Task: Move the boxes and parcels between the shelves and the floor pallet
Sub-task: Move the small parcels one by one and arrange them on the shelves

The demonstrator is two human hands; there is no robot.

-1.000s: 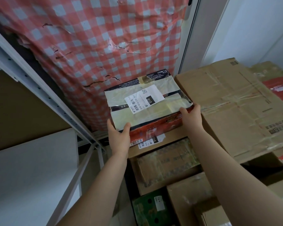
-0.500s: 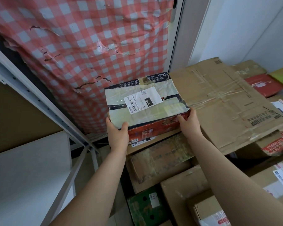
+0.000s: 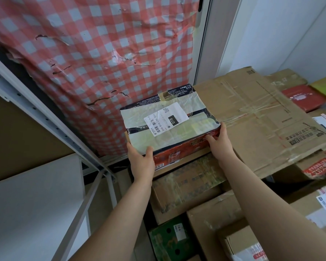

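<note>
A flat red box point(image 3: 169, 125), its top taped over and bearing a white shipping label, lies on a stack of cardboard boxes beside a large flattened cardboard box point(image 3: 262, 117). My left hand point(image 3: 141, 161) grips the box's near left corner, thumb on top. My right hand point(image 3: 219, 142) holds its near right corner, with the fingers against the red side. Both forearms reach up from the bottom of the view.
A white metal shelf frame point(image 3: 45, 117) slants along the left. A red-and-white checked sheet point(image 3: 102, 53) hangs behind the box. Below lie several more boxes, among them a brown one point(image 3: 188, 185) and a green one point(image 3: 169, 240). Red parcels point(image 3: 305, 97) sit far right.
The view has shifted slightly, showing more parcels on the right. Both hands keep their hold on the red box, which stays on the stack.
</note>
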